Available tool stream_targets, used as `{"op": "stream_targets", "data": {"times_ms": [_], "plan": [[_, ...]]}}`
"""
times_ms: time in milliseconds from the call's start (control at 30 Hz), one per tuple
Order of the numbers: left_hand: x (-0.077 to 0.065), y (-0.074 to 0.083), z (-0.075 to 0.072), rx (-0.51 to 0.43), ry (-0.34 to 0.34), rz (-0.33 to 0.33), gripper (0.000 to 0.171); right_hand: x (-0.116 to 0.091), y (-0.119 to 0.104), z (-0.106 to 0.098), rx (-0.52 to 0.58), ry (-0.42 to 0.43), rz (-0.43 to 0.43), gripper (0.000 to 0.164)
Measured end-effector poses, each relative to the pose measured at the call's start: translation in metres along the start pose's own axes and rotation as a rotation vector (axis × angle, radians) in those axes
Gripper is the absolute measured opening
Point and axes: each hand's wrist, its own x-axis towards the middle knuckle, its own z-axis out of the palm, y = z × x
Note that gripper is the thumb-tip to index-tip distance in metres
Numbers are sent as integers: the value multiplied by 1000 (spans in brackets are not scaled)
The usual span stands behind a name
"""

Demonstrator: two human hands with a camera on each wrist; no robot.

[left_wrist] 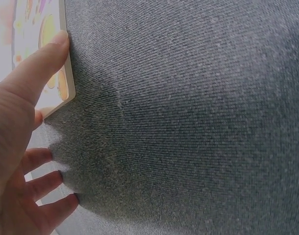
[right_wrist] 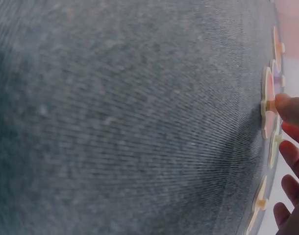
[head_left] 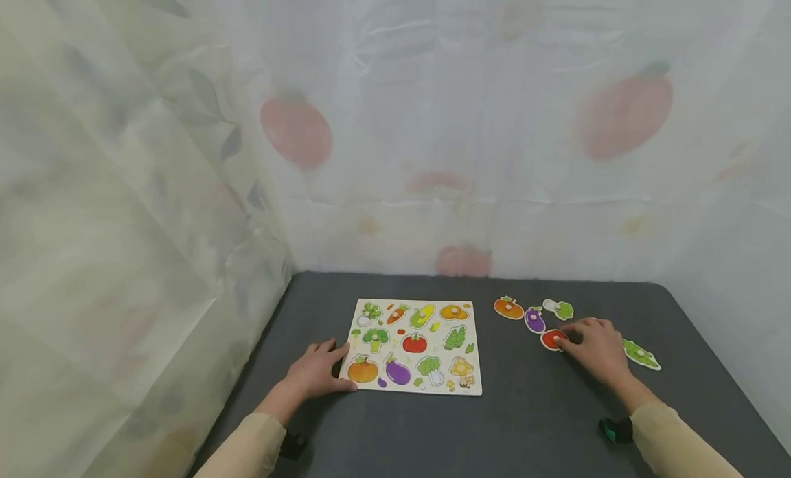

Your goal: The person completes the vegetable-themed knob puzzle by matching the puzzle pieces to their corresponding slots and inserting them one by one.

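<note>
on the table, left of centre: white picture board (head_left: 437, 351), printed with vegetables, lying flat; the dark table (head_left: 395, 437) runs under everything
left hand (head_left: 316, 371): fingers spread wide, none curled round anything; thumb on board's near edge by the left corner, index at its left edge, other fingertips down on the table
red piece (head_left: 550, 338): right of the board, directly under right thumb and index tips, knob between them
right hand (head_left: 596, 347): thumb and index narrow, pinching the red piece's knob; other fingers bent loosely, clear of it
purple eggplant piece (head_left: 534, 320): just beyond red piece, to its left
orange pumpkin piece (head_left: 509, 308): farther left, near the eggplant
green-and-white piece (head_left: 564, 310): just beyond right fingers
green pod piece (head_left: 643, 355): right of that hand, outside the pinch
</note>
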Motion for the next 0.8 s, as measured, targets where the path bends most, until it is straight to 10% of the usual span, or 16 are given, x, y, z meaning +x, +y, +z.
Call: {"op": "stream_targets", "data": {"times_ms": [800], "plan": [[0,1,-1,-17,-21,-19,99,-4,-3,12,-28,66,58,26]]}}
